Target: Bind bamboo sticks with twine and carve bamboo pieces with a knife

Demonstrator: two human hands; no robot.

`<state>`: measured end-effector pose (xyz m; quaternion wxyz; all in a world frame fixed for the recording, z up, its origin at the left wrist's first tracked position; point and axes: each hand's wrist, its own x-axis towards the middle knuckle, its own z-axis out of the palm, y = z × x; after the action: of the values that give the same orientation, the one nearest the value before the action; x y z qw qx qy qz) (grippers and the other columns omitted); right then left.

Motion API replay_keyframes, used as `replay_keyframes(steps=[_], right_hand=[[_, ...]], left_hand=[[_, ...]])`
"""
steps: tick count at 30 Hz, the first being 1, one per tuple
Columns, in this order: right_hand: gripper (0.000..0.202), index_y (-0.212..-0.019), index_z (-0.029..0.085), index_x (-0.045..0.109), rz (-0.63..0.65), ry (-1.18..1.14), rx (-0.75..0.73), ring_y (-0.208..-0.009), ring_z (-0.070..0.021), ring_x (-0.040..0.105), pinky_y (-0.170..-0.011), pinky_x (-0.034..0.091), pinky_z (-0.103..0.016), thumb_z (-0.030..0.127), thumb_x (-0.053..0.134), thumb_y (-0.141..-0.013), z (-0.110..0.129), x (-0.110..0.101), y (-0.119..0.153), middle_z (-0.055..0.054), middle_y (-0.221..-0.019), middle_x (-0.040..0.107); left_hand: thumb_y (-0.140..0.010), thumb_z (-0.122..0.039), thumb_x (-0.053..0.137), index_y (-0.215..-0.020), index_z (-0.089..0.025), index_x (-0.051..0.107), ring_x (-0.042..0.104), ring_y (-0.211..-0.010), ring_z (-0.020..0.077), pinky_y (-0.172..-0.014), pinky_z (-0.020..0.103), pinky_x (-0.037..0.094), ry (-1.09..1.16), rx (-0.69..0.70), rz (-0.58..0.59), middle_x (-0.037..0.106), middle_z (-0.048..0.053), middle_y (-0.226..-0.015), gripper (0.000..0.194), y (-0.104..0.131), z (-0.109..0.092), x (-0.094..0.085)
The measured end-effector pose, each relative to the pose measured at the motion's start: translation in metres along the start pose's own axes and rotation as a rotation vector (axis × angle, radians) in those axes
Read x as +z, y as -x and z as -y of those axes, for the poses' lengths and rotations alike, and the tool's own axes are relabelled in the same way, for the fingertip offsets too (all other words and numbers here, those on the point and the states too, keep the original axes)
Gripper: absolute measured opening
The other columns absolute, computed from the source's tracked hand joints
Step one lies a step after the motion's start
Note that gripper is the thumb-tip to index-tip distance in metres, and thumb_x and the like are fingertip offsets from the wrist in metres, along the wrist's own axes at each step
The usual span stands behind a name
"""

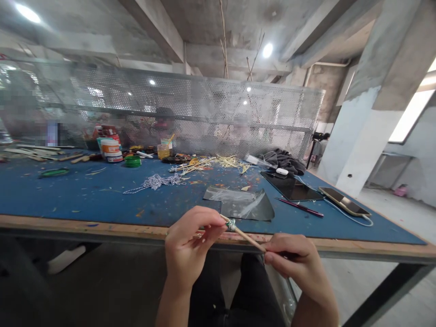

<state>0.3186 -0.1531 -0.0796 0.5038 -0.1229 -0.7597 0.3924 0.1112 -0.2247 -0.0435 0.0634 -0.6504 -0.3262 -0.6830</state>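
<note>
Diagonally, the stick (250,239) bridges both grips (190,238) (297,255).

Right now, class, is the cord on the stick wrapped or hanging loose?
Wrapped: the cord shows as bunched coils around the stick beside the left hand.

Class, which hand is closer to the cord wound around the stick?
The left hand: it pinches the stick just beside the wound cord, while the right hand pinches farther along.
</note>
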Motion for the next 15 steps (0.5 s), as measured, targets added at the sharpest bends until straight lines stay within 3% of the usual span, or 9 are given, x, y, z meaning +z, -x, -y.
replay_keyframes(steps=[6, 9, 12, 15], right_hand=[[0.011, -0.076, 0.019, 0.073, 0.009, 0.032, 0.155, -0.041, -0.0055, 0.048, -0.040, 0.034, -0.017, 0.027, 0.070, -0.083, -0.004, 0.001, 0.003, 0.001, -0.060, 0.063], [0.012, -0.091, 0.020, 0.074, 0.020, 0.018, 0.213, -0.054, -0.0090, 0.057, -0.048, 0.044, -0.017, 0.029, 0.069, -0.085, -0.004, 0.008, 0.001, -0.002, -0.072, 0.068], [0.027, -0.112, 0.025, 0.068, -0.108, -0.144, 0.194, -0.066, -0.0124, 0.065, -0.058, 0.053, -0.021, 0.029, 0.070, -0.085, 0.004, 0.023, -0.001, -0.002, -0.086, 0.069], [0.029, -0.119, 0.031, 0.062, -0.209, -0.329, 0.116, -0.062, -0.0119, 0.066, -0.052, 0.054, -0.021, 0.027, 0.062, -0.091, 0.016, 0.043, -0.002, -0.002, -0.093, 0.069]], left_hand=[[-0.097, -0.018, 0.049, -0.090, -0.021, 0.052, 0.055, -0.094, 0.0133, -0.079, 0.024, 0.046, -0.040, -0.128, 0.136, 0.055, 0.003, -0.102, 0.009, 0.005, 0.003, 0.002], [-0.099, -0.017, 0.042, -0.093, -0.022, 0.047, 0.055, -0.098, 0.0156, -0.083, 0.028, 0.046, -0.023, -0.158, 0.166, 0.053, 0.005, -0.106, 0.009, 0.009, 0.002, 0.004], [-0.099, -0.014, 0.040, -0.091, -0.022, 0.045, 0.055, -0.094, 0.0151, -0.081, 0.027, 0.046, -0.058, -0.120, 0.218, 0.055, 0.005, -0.100, 0.012, 0.009, -0.002, 0.009], [-0.097, -0.014, 0.046, -0.089, -0.021, 0.048, 0.056, -0.090, 0.0142, -0.080, 0.025, 0.046, -0.089, -0.064, 0.307, 0.056, 0.003, -0.095, 0.010, 0.007, -0.010, 0.016]])
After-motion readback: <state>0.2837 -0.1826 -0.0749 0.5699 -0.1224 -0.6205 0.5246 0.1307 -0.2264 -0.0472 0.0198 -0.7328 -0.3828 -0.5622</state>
